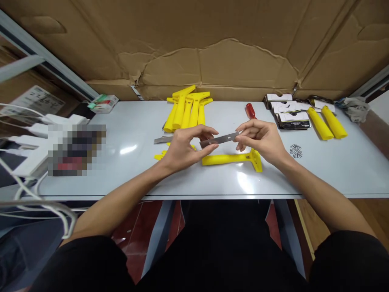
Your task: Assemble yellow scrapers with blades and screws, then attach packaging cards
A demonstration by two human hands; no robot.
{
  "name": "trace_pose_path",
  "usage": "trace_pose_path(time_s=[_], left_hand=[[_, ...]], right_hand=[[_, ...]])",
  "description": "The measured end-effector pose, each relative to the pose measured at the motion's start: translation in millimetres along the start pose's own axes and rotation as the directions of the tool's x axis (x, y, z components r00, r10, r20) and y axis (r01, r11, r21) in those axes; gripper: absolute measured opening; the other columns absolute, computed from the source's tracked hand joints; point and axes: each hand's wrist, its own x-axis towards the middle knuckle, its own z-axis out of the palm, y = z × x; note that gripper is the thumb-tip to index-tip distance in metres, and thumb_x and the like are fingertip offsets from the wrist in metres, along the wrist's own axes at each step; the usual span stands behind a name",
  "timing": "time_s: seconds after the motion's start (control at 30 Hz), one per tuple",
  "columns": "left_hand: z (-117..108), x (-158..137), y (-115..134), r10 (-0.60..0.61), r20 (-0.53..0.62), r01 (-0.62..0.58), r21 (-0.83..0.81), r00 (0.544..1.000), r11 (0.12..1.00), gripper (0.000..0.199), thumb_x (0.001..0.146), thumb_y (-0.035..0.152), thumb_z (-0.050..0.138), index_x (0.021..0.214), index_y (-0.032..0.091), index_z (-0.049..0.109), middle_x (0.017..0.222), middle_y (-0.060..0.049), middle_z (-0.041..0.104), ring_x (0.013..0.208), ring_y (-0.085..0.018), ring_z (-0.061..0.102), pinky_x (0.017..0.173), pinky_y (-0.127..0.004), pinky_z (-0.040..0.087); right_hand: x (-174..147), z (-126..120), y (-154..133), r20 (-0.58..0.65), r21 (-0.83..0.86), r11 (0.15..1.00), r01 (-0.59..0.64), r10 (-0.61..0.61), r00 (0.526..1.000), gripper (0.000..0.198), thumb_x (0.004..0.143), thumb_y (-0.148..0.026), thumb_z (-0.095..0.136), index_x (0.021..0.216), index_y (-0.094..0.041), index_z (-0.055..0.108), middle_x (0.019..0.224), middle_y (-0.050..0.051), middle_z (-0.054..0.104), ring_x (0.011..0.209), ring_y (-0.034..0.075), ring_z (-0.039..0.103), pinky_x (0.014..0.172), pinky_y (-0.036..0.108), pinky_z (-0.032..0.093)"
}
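Observation:
A flat grey metal scraper blade (223, 139) with holes in it is held slightly tilted above the table. My left hand (185, 148) pinches its left end, and my right hand (258, 138) grips its right end between thumb and fingers. Just below the blade lies a yellow scraper handle (226, 159), its wide head to the right under my right hand. Further grey blades (162, 140) rest to the left of my left hand, which partly hides some small yellow pieces (159, 155). A red screwdriver handle (250, 110) shows behind my right hand.
Several yellow scraper handles (188, 109) are piled at the back. At right are a heap of small screws (296, 151), black-and-white packages (288, 111) and two yellow handles (320, 123). White power strips with cables (33, 150) crowd the left edge. A cardboard wall (212, 69) closes the back.

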Motion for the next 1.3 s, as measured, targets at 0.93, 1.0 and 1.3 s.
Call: trace_pose_path(time_s=[0.93,1.0,1.3], left_hand=[[-11.9,3.1,5.2,-0.346,0.162,0.379,-0.490,0.924,0.785,0.009,0.080,0.029,0.088,0.081,0.022,0.081,0.066,0.002,0.072,0.056,-0.009,0.067,0.057,-0.019,0.055],[-8.5,1.4,6.3,-0.331,0.138,0.353,-0.513,0.934,0.783,0.011,0.081,0.029,0.088,0.081,0.022,0.080,0.066,0.002,0.073,0.057,-0.010,0.069,0.058,-0.019,0.056],[5.0,-6.9,20.9,-0.205,0.081,0.219,-0.260,0.975,0.941,0.018,0.094,0.035,0.074,0.092,0.017,0.077,0.082,-0.002,0.079,0.073,-0.014,0.075,0.074,-0.026,0.062]], right_hand=[[-12.5,1.3,-4.1,-0.036,0.168,0.977,0.127,-0.123,0.992,0.028,0.089,-0.036,0.075,0.101,-0.015,0.062,0.076,0.001,0.068,0.054,0.007,0.063,0.043,0.018,0.045],[-12.2,4.8,-2.6,-0.037,0.206,0.970,0.133,-0.128,0.991,0.029,0.089,-0.037,0.075,0.101,-0.015,0.060,0.077,0.000,0.068,0.055,0.006,0.063,0.042,0.017,0.045],[-10.8,17.1,13.1,-0.148,0.152,0.962,0.225,-0.203,0.968,0.039,0.089,-0.046,0.074,0.088,-0.015,0.051,0.078,0.000,0.064,0.064,0.006,0.065,0.046,0.016,0.050]])
